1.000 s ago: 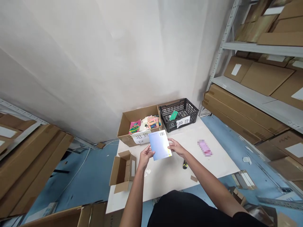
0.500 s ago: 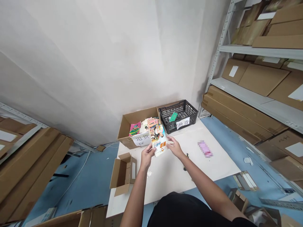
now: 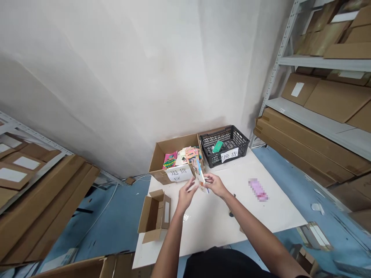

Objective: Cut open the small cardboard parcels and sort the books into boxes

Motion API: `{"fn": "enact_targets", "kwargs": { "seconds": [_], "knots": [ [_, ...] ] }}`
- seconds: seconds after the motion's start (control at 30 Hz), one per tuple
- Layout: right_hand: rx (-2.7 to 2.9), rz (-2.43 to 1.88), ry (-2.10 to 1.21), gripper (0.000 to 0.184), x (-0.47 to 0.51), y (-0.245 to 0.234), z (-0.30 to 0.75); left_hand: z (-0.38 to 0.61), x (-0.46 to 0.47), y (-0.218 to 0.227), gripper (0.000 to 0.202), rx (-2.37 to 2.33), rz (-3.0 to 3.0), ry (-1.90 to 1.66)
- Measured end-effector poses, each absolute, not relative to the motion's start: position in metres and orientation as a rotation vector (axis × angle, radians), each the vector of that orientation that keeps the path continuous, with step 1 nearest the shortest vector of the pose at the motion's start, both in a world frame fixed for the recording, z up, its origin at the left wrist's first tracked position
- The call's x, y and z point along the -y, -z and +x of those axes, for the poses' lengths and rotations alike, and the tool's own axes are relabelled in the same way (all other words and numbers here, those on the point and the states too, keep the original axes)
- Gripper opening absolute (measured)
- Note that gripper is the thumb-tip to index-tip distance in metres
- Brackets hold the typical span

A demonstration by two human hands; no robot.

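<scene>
My right hand (image 3: 216,185) grips a thin booklet (image 3: 199,174), which is turned edge-on above the white table (image 3: 261,216). My left hand (image 3: 185,194) hovers just left of the booklet with fingers spread and holds nothing. Behind the hands stands a cardboard box (image 3: 162,154) with a paper label and several colourful booklets inside. To its right sits a black plastic crate (image 3: 232,137) holding a green item (image 3: 217,146).
A small open carton (image 3: 155,214) lies at the table's left edge. A pink object (image 3: 257,189) and a dark pen-like thing (image 3: 231,211) lie on the table to the right. Metal shelves (image 3: 319,116) with flat cardboard stand right; more flat cartons (image 3: 43,193) lean left.
The booklet went from flat, back cover up, to cover side, and now stands edge-on. My left hand has let go of it and opened; my right hand keeps hold.
</scene>
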State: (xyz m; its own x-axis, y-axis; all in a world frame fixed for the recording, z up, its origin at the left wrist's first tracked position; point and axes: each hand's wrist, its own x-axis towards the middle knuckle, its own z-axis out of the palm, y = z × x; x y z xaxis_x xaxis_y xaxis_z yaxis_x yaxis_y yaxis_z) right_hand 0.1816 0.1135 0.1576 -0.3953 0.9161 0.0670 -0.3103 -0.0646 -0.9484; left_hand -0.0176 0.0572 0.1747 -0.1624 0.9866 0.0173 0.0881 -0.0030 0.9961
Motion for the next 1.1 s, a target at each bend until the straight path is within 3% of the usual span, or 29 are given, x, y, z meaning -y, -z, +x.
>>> {"fn": "enact_targets", "kwargs": {
  "seconds": [0.23, 0.43, 0.57, 0.77, 0.93, 1.0, 1.1],
  "knots": [
    [1.496, -0.556, -1.646, 0.044, -0.127, -0.155, 0.137, -0.038, -0.066, -0.181, 0.074, -1.269, 1.19, -1.316],
    [1.138, -1.042, -1.411, 0.066, -0.173, -0.131, 0.107, -0.103, -0.094, -0.183, 0.089, -1.17, 1.003, -1.321],
    [1.146, -1.002, -1.567, 0.061, -0.196, -0.126, 0.096, -0.147, -0.123, -0.168, 0.089, -1.136, 0.904, -1.311],
    [1.16, -0.971, -1.426, 0.055, -0.247, -0.133, 0.071, -0.18, -0.2, -0.144, 0.08, -1.137, 0.892, -1.4],
    [1.051, -1.234, -1.085, 0.049, -0.307, -0.133, 0.06, -0.182, -0.268, -0.154, 0.055, -1.36, 1.009, -1.505],
    [1.007, -1.417, -0.919, 0.042, -0.308, -0.112, 0.066, -0.181, -0.268, -0.141, 0.045, -1.457, 1.085, -1.479],
    [1.102, -1.563, -0.862, 0.038, -0.266, -0.052, 0.085, -0.176, -0.222, -0.087, 0.034, -1.456, 1.255, -1.276]
  ]
}}
